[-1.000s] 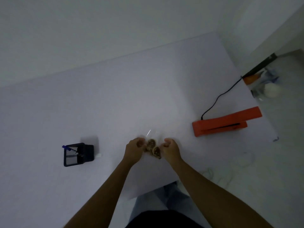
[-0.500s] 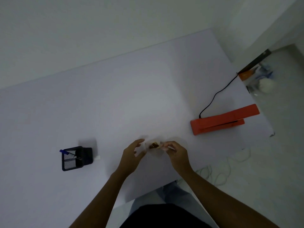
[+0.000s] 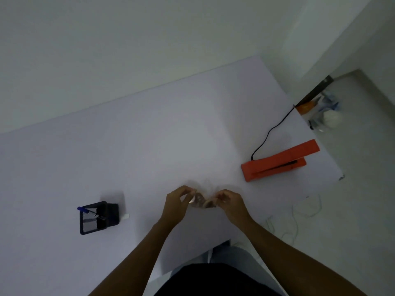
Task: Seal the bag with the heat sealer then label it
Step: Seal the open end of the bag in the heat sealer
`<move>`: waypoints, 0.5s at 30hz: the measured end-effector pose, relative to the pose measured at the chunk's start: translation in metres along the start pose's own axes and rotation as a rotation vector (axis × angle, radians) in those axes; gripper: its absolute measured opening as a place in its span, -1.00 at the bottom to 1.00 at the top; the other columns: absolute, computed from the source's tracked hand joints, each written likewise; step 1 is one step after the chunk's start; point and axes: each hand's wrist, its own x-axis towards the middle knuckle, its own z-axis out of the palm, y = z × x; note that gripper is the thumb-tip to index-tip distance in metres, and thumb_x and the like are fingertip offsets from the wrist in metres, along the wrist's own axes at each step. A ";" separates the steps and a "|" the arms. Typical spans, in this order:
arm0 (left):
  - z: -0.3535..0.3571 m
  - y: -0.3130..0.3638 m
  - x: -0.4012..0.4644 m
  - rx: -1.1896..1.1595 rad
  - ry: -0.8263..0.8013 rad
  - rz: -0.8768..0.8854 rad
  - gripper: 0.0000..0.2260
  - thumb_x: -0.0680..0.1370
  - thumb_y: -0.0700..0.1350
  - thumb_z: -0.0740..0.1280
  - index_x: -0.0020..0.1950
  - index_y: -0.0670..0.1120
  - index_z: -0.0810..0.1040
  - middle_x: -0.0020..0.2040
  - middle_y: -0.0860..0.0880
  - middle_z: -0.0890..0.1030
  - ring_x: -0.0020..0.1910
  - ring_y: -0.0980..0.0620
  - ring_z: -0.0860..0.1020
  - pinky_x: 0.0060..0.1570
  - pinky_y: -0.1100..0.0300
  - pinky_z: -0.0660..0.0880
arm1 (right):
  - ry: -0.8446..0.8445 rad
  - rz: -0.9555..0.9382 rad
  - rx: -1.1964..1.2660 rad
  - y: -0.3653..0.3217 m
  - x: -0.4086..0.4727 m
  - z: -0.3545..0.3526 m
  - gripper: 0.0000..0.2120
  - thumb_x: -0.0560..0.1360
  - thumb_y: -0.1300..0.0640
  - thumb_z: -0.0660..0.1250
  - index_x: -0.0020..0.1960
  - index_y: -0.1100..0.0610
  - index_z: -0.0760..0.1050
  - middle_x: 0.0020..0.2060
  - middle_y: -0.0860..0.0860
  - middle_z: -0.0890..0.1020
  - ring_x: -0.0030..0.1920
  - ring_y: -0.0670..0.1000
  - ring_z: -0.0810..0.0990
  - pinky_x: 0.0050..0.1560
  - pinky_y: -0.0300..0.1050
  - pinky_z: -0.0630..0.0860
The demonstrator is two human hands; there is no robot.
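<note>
Both hands, left hand and right hand, pinch the unsealed bag; next, it likely goes to the orange heat sealer.

Place: a plain indoor workroom, perhaps a small office or packing corner; which one cannot be told.
Surface: a bare white table set against pale walls.
Equipment: an orange heat sealer with a black cord.
Stationery: a black mesh pen holder.
</note>
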 end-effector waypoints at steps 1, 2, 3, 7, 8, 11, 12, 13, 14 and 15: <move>0.001 0.005 0.001 -0.040 -0.005 -0.024 -0.88 0.62 -0.12 0.32 -0.05 -0.09 0.62 -0.10 0.05 0.69 -0.11 0.21 0.62 -0.07 0.34 0.52 | 0.002 0.001 0.025 -0.003 -0.001 -0.004 -0.95 0.47 0.30 0.47 -0.15 0.23 0.63 -0.26 0.10 0.68 -0.21 -0.06 0.63 -0.04 -0.06 0.56; 0.001 0.009 0.001 -0.072 -0.008 -0.050 -0.86 0.64 -0.11 0.28 -0.07 -0.10 0.58 -0.13 0.02 0.66 -0.15 0.16 0.60 -0.11 0.29 0.51 | 0.001 -0.002 0.054 -0.006 -0.002 -0.008 -0.94 0.49 0.30 0.46 -0.14 0.28 0.61 -0.26 0.10 0.66 -0.21 -0.06 0.61 -0.05 -0.10 0.55; 0.002 0.013 0.002 -0.101 -0.013 -0.065 -0.84 0.65 -0.10 0.25 -0.08 -0.11 0.54 -0.15 -0.02 0.63 -0.17 0.10 0.59 -0.14 0.24 0.50 | 0.005 -0.007 0.073 -0.011 -0.005 -0.013 -0.93 0.51 0.31 0.44 -0.12 0.31 0.58 -0.24 0.11 0.66 -0.20 -0.06 0.61 -0.07 -0.17 0.55; 0.008 0.040 0.002 -0.254 -0.048 -0.057 -0.78 0.68 -0.08 0.17 -0.06 -0.17 0.47 -0.10 -0.22 0.57 -0.06 -0.18 0.58 0.00 -0.04 0.57 | 0.043 -0.087 0.216 -0.034 -0.014 -0.034 -0.95 0.56 0.34 0.36 -0.08 0.29 0.52 -0.04 0.22 0.70 -0.06 -0.04 0.68 -0.02 -0.25 0.58; 0.011 0.049 0.002 -0.286 -0.052 -0.053 -0.78 0.69 -0.10 0.16 -0.05 -0.20 0.46 -0.07 -0.25 0.56 -0.04 -0.20 0.59 0.02 -0.03 0.59 | 0.032 -0.106 0.241 -0.039 -0.016 -0.040 -0.96 0.56 0.33 0.37 -0.07 0.28 0.51 -0.02 0.21 0.71 -0.02 -0.03 0.69 0.00 -0.21 0.60; 0.019 0.072 0.003 -0.327 -0.067 -0.033 -0.79 0.69 -0.16 0.13 -0.03 -0.23 0.46 -0.06 -0.23 0.57 -0.04 -0.12 0.63 -0.02 0.08 0.64 | -0.010 -0.130 0.239 -0.048 -0.018 -0.059 -0.87 0.53 0.26 0.43 0.07 0.25 0.59 0.01 0.12 0.73 0.05 0.01 0.70 0.06 -0.14 0.64; 0.024 0.079 0.005 -0.329 -0.073 -0.028 -0.79 0.70 -0.16 0.12 -0.03 -0.22 0.46 -0.06 -0.21 0.58 -0.04 -0.10 0.64 -0.03 0.09 0.65 | 0.002 -0.141 0.225 -0.049 -0.018 -0.068 -0.86 0.52 0.25 0.44 0.07 0.23 0.63 -0.02 0.08 0.74 0.03 0.00 0.71 0.03 -0.16 0.64; 0.030 0.085 0.006 -0.337 -0.077 -0.031 -0.79 0.70 -0.16 0.12 -0.02 -0.22 0.47 -0.05 -0.21 0.60 -0.05 -0.09 0.65 -0.05 0.09 0.65 | 0.025 -0.154 0.215 -0.048 -0.018 -0.077 -0.89 0.52 0.24 0.44 0.04 0.20 0.67 -0.06 0.05 0.75 -0.02 -0.02 0.72 -0.01 -0.18 0.63; 0.035 0.089 0.007 -0.353 -0.079 -0.044 -0.79 0.69 -0.16 0.13 -0.02 -0.23 0.47 -0.05 -0.21 0.62 -0.05 -0.09 0.66 -0.06 0.08 0.65 | 0.051 -0.164 0.207 -0.046 -0.018 -0.086 -0.91 0.52 0.23 0.44 0.00 0.17 0.70 -0.11 0.02 0.76 -0.06 -0.04 0.72 -0.05 -0.21 0.62; 0.042 0.093 0.007 -0.372 -0.079 -0.062 -0.79 0.69 -0.16 0.13 -0.02 -0.24 0.47 -0.05 -0.21 0.63 -0.04 -0.10 0.66 -0.06 0.08 0.65 | 0.071 -0.166 0.205 -0.042 -0.018 -0.096 -0.92 0.53 0.23 0.43 -0.03 0.14 0.71 -0.14 0.00 0.76 -0.09 -0.05 0.72 -0.06 -0.20 0.62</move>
